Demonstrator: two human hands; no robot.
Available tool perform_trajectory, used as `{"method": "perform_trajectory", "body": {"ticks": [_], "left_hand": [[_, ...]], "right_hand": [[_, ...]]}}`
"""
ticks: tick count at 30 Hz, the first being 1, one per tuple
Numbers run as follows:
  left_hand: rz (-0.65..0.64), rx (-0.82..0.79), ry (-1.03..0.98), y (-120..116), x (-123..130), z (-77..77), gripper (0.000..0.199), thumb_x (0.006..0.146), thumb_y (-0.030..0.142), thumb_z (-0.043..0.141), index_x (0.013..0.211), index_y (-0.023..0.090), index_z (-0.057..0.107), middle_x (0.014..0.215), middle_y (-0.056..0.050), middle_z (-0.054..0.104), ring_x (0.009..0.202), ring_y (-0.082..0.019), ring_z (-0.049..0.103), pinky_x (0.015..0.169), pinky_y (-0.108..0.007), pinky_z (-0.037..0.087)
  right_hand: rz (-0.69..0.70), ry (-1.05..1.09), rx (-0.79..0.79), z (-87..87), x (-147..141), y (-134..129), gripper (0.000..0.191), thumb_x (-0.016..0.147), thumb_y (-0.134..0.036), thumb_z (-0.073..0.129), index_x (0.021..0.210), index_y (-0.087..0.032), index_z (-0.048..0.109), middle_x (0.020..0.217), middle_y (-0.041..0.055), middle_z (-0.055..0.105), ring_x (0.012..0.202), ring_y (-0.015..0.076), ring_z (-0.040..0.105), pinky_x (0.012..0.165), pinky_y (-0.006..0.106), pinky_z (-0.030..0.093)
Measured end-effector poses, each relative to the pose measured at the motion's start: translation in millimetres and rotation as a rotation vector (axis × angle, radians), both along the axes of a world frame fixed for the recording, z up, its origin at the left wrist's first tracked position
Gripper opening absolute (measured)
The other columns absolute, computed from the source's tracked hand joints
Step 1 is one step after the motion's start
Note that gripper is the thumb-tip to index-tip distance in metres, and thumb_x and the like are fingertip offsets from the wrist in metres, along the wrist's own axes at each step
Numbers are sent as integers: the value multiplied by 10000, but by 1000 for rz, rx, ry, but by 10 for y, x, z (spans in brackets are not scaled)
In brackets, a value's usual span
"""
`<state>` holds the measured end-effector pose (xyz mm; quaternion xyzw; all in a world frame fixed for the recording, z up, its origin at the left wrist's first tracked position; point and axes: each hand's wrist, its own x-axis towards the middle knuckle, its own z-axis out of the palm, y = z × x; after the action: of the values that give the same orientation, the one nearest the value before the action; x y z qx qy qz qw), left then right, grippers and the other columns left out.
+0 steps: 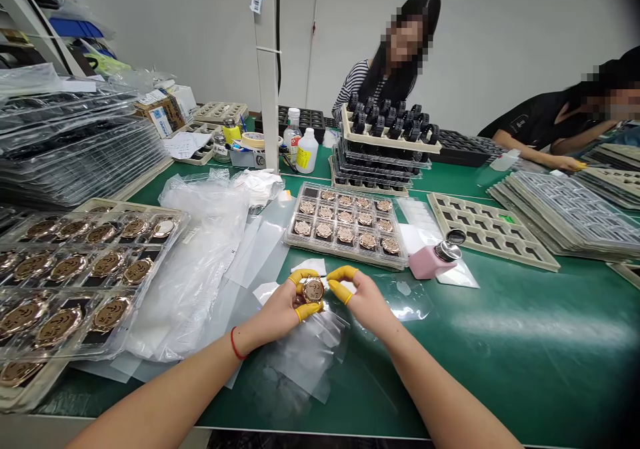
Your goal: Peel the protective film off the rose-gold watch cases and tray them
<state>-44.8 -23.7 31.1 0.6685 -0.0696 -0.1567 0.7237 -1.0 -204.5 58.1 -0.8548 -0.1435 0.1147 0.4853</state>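
Note:
A round gold watch case (313,290) with dark markings on its face is gripped between the yellow-covered fingertips of my left hand (285,306). Just right of it is my right hand (360,296), its thumb and finger in yellow covers bent toward the case; whether they hold anything is too small to tell. Clear plastic film sheets (307,356) lie under my hands. Beyond them sits a clear-lidded tray (345,249) with several gold watch cases in its compartments. A larger tray (173,226) of similar cases stands at the left.
A pink pump bottle (425,262) stands right of the middle tray, near an unfilled beige tray (530,252). Plastic bags (200,249) cover the left centre. A white post (269,102) rises behind. Two people sit across the table by stacked trays (575,216).

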Motion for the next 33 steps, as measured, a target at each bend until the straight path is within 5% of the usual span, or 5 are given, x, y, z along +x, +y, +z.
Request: {"method": "perform_trajectory", "body": {"ticks": [4,7,16,25,33], "left_hand": [[17,-2,53,-7,38,8,518,755,250,652,1194,230,377,1071,-50,553,949,-171,566,874,-354,465],[5,17,66,-7,55,15,511,760,269,646,1189,215,374,1015,-42,560,899,-159,564,852,-354,469],[-1,77,-69,11,71,-71,459,779,261,629,1185,214,420,1176,-77,523,1047,-213,536,907,-363,439],[-47,49,-61,22,65,-70,443,806,332,602,1199,214,435,1161,-77,538,1069,-226,531,924,-373,430],[-59,23,-41,17,77,-40,510,765,290,652,1218,228,429,1164,-70,546,1066,-231,533,923,-382,425]], "right_hand": [[-17,-335,-770,-32,174,-218,167,765,-223,582,905,-140,617,918,132,614,876,256,554,728,352,402],[38,-302,-996,-106,249,-302,100,753,-173,598,845,-136,607,855,131,598,773,237,561,591,304,366],[157,-511,-407,-82,-51,-30,166,884,-163,403,939,-191,557,902,63,577,822,176,515,678,271,395],[164,-650,-535,-307,-63,167,144,859,-181,424,816,-179,561,784,67,565,733,180,475,606,263,340],[154,-529,-311,-185,44,15,204,857,-118,381,946,-187,550,906,65,580,840,181,488,704,278,395]]}}
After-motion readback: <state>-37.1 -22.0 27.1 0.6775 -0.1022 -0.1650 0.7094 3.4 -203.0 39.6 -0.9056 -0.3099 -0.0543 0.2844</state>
